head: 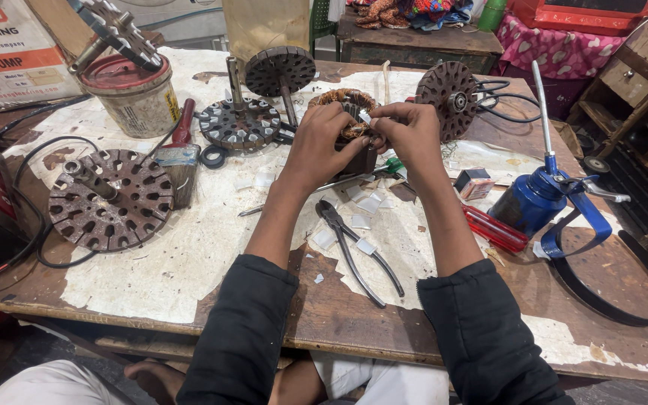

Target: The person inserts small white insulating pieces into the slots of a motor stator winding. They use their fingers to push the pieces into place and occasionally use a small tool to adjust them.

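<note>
**Clerk:** Hands first. Left hand (322, 142) is closed over the near side of the wound stator (346, 105); right hand (406, 129) is pinched on a small white insulation slip (365, 117) at the winding's top. The stator is held upright on the bench (189, 262), near its far middle, between both hands.

**Checker:** Risks to be entered?

**Clerk:** It is judged that the copper winding could be scraped or a strand nicked if the slip is forced in; the stator could also be tipped, being steadied by grip alone. Loose slips (361, 206) could be swept off the edge by a sleeve.

**Checker:** Counts, working outward.

**Clerk:** Pliers (358, 251), one, lying open just below the hands. Red-handled screwdriver (495, 229), one. Green-handled tool (393, 166), one, partly hidden. Blue oil can (535, 199), one, with long spout. Black belt loop (616, 289), one. Slotted rotor discs: four counted, namely the large one at left (110, 199), two behind the hands (239, 124) (280, 71), and one at right (450, 88). Paint tin (133, 94), one. Brush (179, 161), one. Small box (474, 184), one.
</note>
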